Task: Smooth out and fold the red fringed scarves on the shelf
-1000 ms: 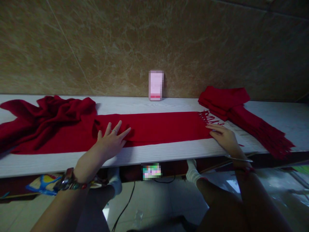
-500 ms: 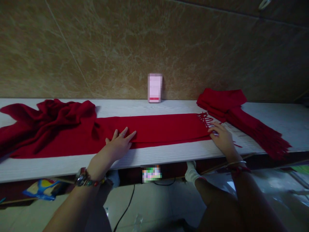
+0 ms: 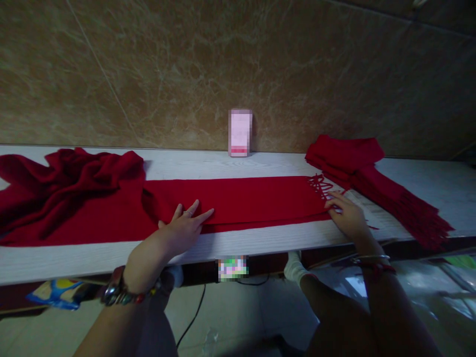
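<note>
A long red scarf point(image 3: 253, 198) lies along the white table, folded lengthwise into a flat band from the middle to its fringed right end. On the left it is heaped in loose folds. My left hand point(image 3: 184, 229) rests on the band near its front edge, fingers spread and holding nothing. At the fringed corner, my right hand point(image 3: 346, 214) has its thumb and fingers pinched on the scarf's edge; part of the fringe is hidden beneath it. A second red scarf point(image 3: 344, 153), folded with its fringe trailing toward the front, lies just right of that hand.
A phone-like pink object point(image 3: 240, 133), blurred out, leans on the brown marbled wall point(image 3: 186, 74) behind the narrow white table point(image 3: 223, 166). Below the front edge are a blue-and-yellow packet point(image 3: 55, 293), a black cable point(image 3: 193, 317) and my feet.
The view has shifted slightly. Both hands remain at nearly the same places on the scarf, the left with its fingers a little more spread. The scarf looks almost unchanged.
</note>
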### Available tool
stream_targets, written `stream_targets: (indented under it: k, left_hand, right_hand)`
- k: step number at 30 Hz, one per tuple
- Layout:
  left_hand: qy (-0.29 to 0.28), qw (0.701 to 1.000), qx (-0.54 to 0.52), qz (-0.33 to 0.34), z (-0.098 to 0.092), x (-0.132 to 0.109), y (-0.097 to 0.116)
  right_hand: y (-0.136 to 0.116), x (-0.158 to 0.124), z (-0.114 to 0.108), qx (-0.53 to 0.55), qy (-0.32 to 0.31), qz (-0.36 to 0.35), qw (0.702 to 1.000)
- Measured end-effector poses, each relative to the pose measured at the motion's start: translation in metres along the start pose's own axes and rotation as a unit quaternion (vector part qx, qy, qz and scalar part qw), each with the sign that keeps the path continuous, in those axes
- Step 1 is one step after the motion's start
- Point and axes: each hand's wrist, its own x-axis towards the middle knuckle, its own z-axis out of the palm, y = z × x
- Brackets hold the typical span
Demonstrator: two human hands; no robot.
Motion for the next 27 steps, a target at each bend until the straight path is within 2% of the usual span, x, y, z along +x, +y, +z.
stream_targets:
  k: [2,4,9,10,12,13,15,17,19,23,27]
  left_hand:
    - [-0.032,0.998,-0.015,-0.06,-0.008,-0.005,0.012]
    - [-0.037,0.996,-0.019,-0.08,-0.017,-0.007,0.021]
    - [0.031,0.999,0.007,-0.037,-0.027,-0.008,0.02]
    - [0.028,0.999,0.008,-0.017,-0.027,-0.009,0.018]
    - [-0.016,1.0,0.0,0.022,-0.027,-0.011,0.018]
    - [-0.049,0.998,-0.006,0.033,-0.026,-0.013,0.019]
    - [-0.099,0.994,-0.019,0.034,-0.025,-0.016,0.021]
    - [-0.109,0.993,-0.026,0.028,-0.025,-0.017,0.023]
    - [-0.107,0.993,-0.029,0.034,-0.024,-0.017,0.023]
    - [-0.106,0.993,-0.027,0.035,-0.022,-0.013,0.022]
    - [-0.031,0.998,-0.019,0.043,-0.018,-0.005,0.026]
  right_hand:
    - [0.003,-0.002,0.002,0.002,-0.029,0.003,1.0]
    - [0.003,-0.002,0.003,0.001,-0.008,0.007,1.0]
    - [-0.01,0.003,-0.006,0.019,0.128,0.01,0.992]
    - [-0.011,0.004,-0.008,0.026,0.154,0.014,0.988]
    - [-0.011,0.004,-0.011,0.039,0.175,0.022,0.984]
    - [-0.01,0.002,-0.012,0.041,0.164,0.026,0.985]
    - [-0.004,-0.001,-0.011,0.035,0.099,0.028,0.994]
    - [0.002,-0.005,-0.009,0.019,0.021,0.027,0.999]
    - [0.006,-0.008,-0.007,0.0,-0.016,0.024,1.0]
    - [0.008,-0.009,-0.006,-0.031,0.008,0.018,0.999]
    - [0.005,-0.007,-0.005,-0.071,0.06,0.032,0.995]
